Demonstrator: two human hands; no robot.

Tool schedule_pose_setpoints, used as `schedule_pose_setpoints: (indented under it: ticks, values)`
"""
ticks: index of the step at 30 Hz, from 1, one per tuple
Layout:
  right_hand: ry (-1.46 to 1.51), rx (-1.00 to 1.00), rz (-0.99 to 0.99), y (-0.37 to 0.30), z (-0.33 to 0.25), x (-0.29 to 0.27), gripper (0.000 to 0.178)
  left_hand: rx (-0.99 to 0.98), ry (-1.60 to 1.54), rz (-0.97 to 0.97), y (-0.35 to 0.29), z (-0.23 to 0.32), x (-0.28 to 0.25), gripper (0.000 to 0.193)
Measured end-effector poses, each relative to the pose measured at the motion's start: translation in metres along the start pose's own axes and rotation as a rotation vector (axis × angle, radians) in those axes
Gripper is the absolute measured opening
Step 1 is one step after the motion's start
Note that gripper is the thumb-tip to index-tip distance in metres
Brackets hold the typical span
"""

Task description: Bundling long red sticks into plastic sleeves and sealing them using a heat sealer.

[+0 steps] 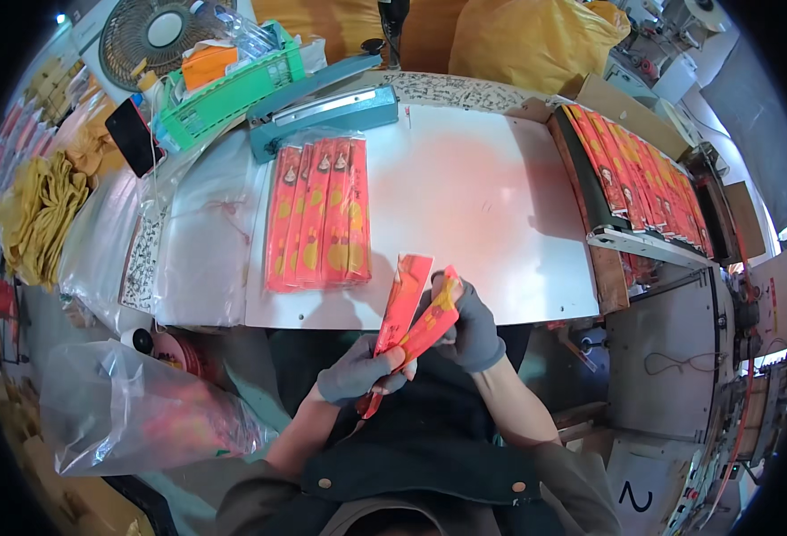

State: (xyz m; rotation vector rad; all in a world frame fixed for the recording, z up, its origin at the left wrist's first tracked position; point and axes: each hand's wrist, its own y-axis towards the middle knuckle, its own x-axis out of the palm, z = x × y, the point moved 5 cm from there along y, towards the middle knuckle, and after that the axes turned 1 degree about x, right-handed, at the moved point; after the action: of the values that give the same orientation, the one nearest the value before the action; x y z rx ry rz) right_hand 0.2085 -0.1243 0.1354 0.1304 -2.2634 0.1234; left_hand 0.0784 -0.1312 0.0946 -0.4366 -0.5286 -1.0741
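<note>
Two long, slim red packets with yellow print are between my hands, just off the table's front edge. My left hand (366, 371), in a grey fingerless glove, is closed around the lower part of the upright packet (402, 299), with its thumb across the front. Gloved in the same way, my right hand (474, 326) is closed on the tilted packet (433, 323); some of its fingers are hidden behind it. The packets cross near my left thumb. Beyond my left hand, a clear bag of similar red packets (322, 219) lies flat on the white table (491, 223).
Behind the bagged packets stands a teal bag sealer (326, 121). Clear plastic bags (201, 259) are stacked on the left. A green basket (233, 94), phone (134, 138) and fan (163, 34) sit back left. Rows of red packets (634, 170) fill a conveyor at right.
</note>
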Motion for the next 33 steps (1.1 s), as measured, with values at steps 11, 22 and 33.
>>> schedule_pose_setpoints:
  ticks: [11,22,33]
  values:
    - [-0.744,-0.282,0.326,0.001,-0.050,-0.026,0.011,0.007,0.119,0.199,0.013,-0.005,-0.010,0.031]
    - [-0.300,-0.738,-0.075,-0.015,-0.205,-0.060,0.023,-0.266,0.183,-0.037,-0.002,-0.004,-0.016,0.039]
    - [-0.700,-0.162,-0.123,0.019,-0.080,-0.010,0.024,-0.002,0.095,0.078,0.013,0.013,0.013,0.041]
